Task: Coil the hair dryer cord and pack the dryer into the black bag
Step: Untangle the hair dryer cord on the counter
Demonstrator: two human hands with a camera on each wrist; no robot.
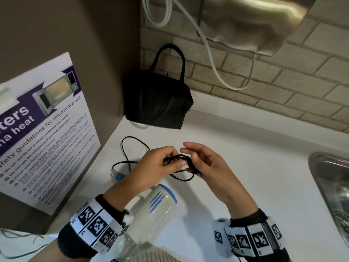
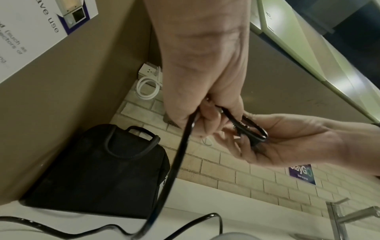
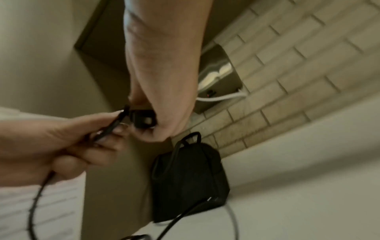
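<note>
Two bare hands meet above a white countertop (image 1: 245,148), near the middle of the head view, working a thin black hair dryer cord (image 1: 132,148). The left hand (image 1: 156,163) has its fingers curled, pinching a small bundle of cord loops (image 1: 179,157). The right hand (image 1: 205,167) sits just to the right of it, palm turned inward. Its thumb and lower fingers hold the other end of the same bundle, while its upper fingers are spread loosely above. In the left wrist view the loops lie across the right palm, and one length of cord drops from the left hand down to the counter.

Slack cord trails left of the hands in an open curve on the counter, ending near a white and blue plug (image 1: 117,173). The hair dryer (image 1: 158,203), white with blue stripes, lies on the counter in the lower middle of the frame, partly under the left wrist.

The black bag (image 1: 158,103) stands upright in the corner, upper middle of the frame, against a beige brick-tile wall (image 1: 283,82) with its handles raised. Whether its zip is open cannot be told.

A microwave safety poster (image 1: 47,129) fills the left side. A steel sink (image 1: 332,186) shows at the right edge. A white cable (image 1: 217,72) hangs along the wall above the bag.
</note>
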